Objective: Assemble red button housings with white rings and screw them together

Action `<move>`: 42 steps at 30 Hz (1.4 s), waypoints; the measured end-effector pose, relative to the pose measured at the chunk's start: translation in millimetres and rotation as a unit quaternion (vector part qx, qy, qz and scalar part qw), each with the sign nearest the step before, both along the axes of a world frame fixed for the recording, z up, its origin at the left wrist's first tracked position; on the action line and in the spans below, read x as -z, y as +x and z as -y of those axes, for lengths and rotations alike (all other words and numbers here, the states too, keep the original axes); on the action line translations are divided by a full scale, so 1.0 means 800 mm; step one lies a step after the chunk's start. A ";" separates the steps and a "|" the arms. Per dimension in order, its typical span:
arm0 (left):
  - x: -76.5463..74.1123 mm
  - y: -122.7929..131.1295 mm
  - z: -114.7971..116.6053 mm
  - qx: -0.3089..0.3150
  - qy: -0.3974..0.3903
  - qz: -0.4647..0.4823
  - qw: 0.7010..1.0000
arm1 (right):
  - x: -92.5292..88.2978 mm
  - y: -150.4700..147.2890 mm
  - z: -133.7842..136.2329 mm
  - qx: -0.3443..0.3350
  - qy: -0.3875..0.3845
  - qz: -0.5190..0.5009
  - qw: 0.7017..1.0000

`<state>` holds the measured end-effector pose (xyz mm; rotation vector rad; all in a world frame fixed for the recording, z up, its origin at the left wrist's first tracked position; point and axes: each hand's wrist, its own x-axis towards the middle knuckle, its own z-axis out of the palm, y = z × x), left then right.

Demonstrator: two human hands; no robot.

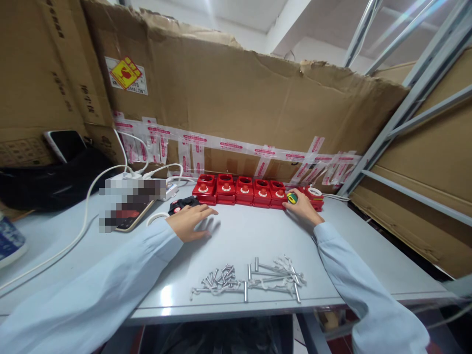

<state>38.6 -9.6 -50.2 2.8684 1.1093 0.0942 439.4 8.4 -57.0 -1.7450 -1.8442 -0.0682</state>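
My right hand point(300, 207) is closed around a short yellow-and-green handle point(292, 198), which looks like a screwdriver's; its far end is hidden. That hand is at the right part of a row of red housings point(244, 189), each with a round opening and a knob with a white ring. Further right, partly behind the hand, is another red piece with a white ring point(314, 191). My left hand point(191, 222) hovers low over the white table point(243, 231) with fingers stretched out and nothing in it. Just behind it lies a black object with a red mark point(182, 204).
Loose screws point(220, 276) and T-shaped metal rods point(275, 275) lie near the front edge. At left are a phone point(134, 215), a power strip with white cables point(125, 178) and a black bag point(47, 179). A tall cardboard sheet point(236, 98) stands behind; metal shelving point(391, 123) rises at right.
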 end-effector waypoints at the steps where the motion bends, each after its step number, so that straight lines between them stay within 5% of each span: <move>1: 0.000 0.000 0.000 -0.001 0.001 0.000 1.000 | 0.001 -0.002 0.000 -0.001 0.003 0.004 1.000; 11: 0.000 0.001 0.001 0.001 -0.009 0.001 1.000 | -0.027 -0.016 -0.011 -0.023 0.018 0.050 0.998; 18: -0.001 0.001 0.002 -0.001 -0.005 -0.004 1.000 | -0.046 -0.005 -0.041 -0.061 -0.105 0.087 0.989; 27: -0.002 0.001 0.002 0.000 -0.014 -0.008 1.000 | -0.069 -0.011 -0.016 -0.044 -0.197 0.135 0.970; 34: -0.002 0.003 0.004 0.003 -0.006 0.001 1.000 | -0.091 -0.051 0.026 -0.093 -0.254 0.158 0.950; 42: -0.004 0.006 0.009 0.040 0.002 0.069 0.997 | -0.080 -0.145 0.067 -0.137 -0.208 0.115 0.962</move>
